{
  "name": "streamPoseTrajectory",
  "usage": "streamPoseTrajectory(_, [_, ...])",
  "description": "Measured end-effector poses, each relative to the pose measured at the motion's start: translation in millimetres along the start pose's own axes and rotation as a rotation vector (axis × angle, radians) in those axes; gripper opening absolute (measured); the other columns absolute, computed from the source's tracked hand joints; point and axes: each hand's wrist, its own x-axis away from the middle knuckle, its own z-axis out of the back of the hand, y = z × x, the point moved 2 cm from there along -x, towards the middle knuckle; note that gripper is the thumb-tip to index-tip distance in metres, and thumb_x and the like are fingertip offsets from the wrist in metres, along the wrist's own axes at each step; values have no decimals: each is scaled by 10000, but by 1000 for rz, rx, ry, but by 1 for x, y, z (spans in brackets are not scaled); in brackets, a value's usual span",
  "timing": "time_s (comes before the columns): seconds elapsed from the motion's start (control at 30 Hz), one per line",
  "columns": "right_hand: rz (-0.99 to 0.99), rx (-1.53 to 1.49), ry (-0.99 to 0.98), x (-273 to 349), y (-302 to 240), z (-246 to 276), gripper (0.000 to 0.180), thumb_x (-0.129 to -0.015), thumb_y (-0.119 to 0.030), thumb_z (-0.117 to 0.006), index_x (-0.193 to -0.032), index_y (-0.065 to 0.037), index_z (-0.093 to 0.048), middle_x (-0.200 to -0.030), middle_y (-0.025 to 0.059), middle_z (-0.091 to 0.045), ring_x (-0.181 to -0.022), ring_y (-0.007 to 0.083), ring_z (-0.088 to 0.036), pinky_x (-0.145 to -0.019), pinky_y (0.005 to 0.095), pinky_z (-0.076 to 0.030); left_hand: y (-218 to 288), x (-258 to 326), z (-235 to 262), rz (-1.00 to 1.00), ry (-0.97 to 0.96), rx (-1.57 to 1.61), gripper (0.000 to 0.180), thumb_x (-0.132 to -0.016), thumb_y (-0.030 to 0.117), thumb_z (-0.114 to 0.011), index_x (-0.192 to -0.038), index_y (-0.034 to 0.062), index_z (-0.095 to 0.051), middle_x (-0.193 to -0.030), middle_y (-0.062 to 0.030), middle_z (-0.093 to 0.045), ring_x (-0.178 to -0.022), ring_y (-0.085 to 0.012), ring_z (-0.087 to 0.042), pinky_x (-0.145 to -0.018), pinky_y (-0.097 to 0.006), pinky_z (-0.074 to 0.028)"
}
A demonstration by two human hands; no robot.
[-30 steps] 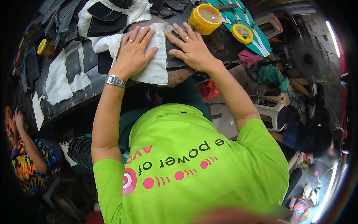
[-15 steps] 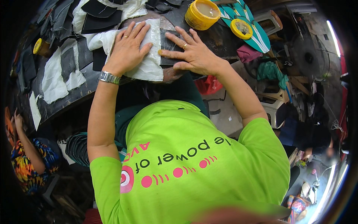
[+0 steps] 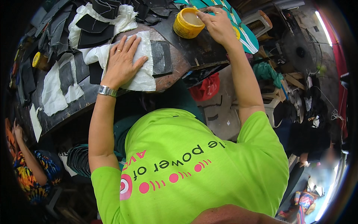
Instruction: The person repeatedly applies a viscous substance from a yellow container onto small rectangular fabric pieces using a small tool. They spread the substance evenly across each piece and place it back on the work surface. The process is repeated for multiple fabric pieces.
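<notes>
Left hand (image 3: pixel 121 63) flat, released on cloth (image 3: pixel 143 76); right hand (image 3: pixel 216 24) fingers in glue tub (image 3: pixel 189 23) at 1 o'clock: drips could stain cloth

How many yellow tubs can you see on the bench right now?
2. One open round yellow tub at the bench's far edge, with the right hand at its rim; one smaller yellow tub at the far left among fabric pieces. Others may be hidden.
</notes>
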Motion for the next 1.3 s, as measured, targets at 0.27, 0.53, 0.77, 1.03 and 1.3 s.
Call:
streamPoseTrajectory(0.27, [-57, 319, -126, -14, -12, 6, 407, -1037, -420, -489, -1071, -117, -759, -1041, 180, -692, -940, 365, -681, -812, 426, -550, -1, 2, -5, -12, 64, -4, 709, -967, 537, -539, -1501, 79, -448, -1563, -105, -428, -1485, -290, -307, -1186, -434, -213])
streamPoseTrajectory(0.53, [-233, -931, -375, 36, -79, -23, 466, -1084, -374, -376, -1278, -78, -679, -1421, 160, -520, -1273, 284, -521, -1116, 352, -356, 0, 2, -5, 2, 53, 2, 714, -961, 540, -544, -1500, 81, -452, -1569, -92, -423, -1492, -276, -297, -1185, -438, -220])
streamPoseTrajectory(0.77, [-28, -209, -324, 53, -98, -66, 514, -1035, -498, -430, -1506, -297, -476, -1646, 137, -257, -1485, 338, -280, -1148, 472, -287, 0, 1, -3, -14, 51, -21, 714, -960, 538, -547, -1503, 84, -449, -1567, -89, -427, -1492, -274, -297, -1186, -434, -218])
streamPoseTrajectory(1.03, [129, -197, -422, 58, -88, -58, 528, -1018, -554, -442, -1521, -392, -434, -1665, 114, -216, -1524, 362, -183, -1182, 536, -218, -3, 2, -5, -10, 33, -11, 622, -1021, 484, -468, -1522, 117, -428, -1585, -76, -404, -1505, -269, -273, -1195, -435, -197])
streamPoseTrajectory(1.3, [256, -405, -459, 91, -105, -36, 485, -963, -627, -479, -1425, -486, -521, -1680, 80, -181, -1547, 384, -52, -1211, 624, -57, -4, -5, -4, 39, 76, 39, 471, -1045, 384, -445, -1419, 116, -546, -1525, -69, -474, -1443, -268, -377, -1141, -451, -286])
